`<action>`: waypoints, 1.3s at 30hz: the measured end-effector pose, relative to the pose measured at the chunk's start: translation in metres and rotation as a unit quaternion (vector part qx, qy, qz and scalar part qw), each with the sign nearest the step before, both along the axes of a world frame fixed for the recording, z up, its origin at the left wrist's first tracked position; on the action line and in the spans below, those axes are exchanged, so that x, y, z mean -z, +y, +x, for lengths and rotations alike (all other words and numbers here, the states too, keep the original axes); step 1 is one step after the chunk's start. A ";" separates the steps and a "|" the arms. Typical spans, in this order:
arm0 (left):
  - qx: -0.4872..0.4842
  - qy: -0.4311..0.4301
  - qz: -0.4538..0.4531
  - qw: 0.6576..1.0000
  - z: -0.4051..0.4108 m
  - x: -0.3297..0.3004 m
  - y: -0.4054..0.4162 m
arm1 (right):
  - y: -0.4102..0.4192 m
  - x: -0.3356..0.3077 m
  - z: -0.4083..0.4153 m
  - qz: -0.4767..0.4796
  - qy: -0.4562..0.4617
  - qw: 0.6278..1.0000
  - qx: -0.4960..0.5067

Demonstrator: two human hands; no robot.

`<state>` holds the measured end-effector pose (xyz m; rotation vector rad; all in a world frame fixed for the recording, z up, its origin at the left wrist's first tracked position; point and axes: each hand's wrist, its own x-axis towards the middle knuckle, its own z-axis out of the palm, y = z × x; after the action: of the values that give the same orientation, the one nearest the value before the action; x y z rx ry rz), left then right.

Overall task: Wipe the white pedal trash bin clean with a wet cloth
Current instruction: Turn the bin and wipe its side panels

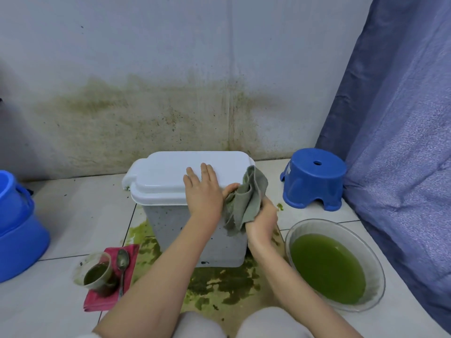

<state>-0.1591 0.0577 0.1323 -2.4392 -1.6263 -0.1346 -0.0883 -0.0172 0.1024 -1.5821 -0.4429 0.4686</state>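
White pedal bin [195,215] stands on the tiled floor [73,215] close to the stained wall [146,106], lid [170,176] down, right in front of the person's knees. Left hand [203,191] lies flat on the lid's near-right part, fingers straight & spread, palm pressing down, thumb reaching toward the cloth. Right hand [262,220] sits at the bin's right front corner, just below the lid rim, fingers curled round a bunched grey-green cloth [246,201]. Cloth hangs in folds over that corner, top edge up against the lid's right end, lower tail draped on the bin wall. Hands near each other, w/ the cloth between them.

Bin: lid looks clean & glossy; grey-white body is speckled w/ dark spots, prob. dried splatter, though it's too small to tell. Green muck spreads on the floor around its base.

Right of bin: clear basin [334,264] of green water, blue stool [314,178] behind it, blue curtain [402,118] at far right. Left: cup [97,272] of dark green sludge & a spoon [122,262] on a red cloth [109,303]; blue buckets [17,228] at the edge.
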 end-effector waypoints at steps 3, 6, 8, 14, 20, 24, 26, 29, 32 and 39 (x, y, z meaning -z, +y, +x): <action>-0.004 0.042 0.003 0.999 -0.001 0.000 -0.003 | -0.008 0.002 -0.018 -0.033 -0.111 0.993 0.004; 0.025 0.052 0.016 0.998 -0.011 0.000 -0.002 | -0.008 -0.008 -0.024 -0.095 -0.225 0.970 -0.006; 0.084 0.010 0.032 0.996 -0.022 -0.006 0.011 | 0.001 -0.015 -0.020 -0.146 -0.266 0.952 -0.035; 0.054 -0.090 -0.056 0.993 -0.079 -0.017 0.069 | 0.027 -0.025 0.006 -0.240 -0.277 0.928 -0.065; -0.003 -0.145 -0.064 0.987 -0.080 0.000 0.063 | 0.060 -0.043 0.035 -0.274 -0.233 0.928 -0.093; -0.018 -0.175 -0.025 0.984 -0.076 0.007 0.046 | 0.069 -0.044 0.028 -0.335 -0.314 0.885 -0.070; -0.027 -0.178 -0.022 0.983 -0.073 0.008 0.044 | 0.070 -0.042 0.012 -0.357 -0.397 0.843 -0.063; -0.029 -0.162 -0.030 0.986 -0.072 0.008 0.042 | 0.075 -0.040 -0.026 -0.324 -0.484 0.802 -0.128; -0.002 -0.163 -0.060 0.985 -0.080 0.002 0.048 | 0.080 -0.045 -0.034 -0.284 -0.432 0.824 -0.233; 0.087 -0.255 -0.006 0.963 -0.065 -0.013 0.023 | 0.068 -0.063 0.025 -0.143 -0.275 0.945 -0.104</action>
<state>-0.2241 0.0806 0.1449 -2.7040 -1.5772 -0.8456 -0.0638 0.0511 0.1656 -1.9574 -1.0117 0.2477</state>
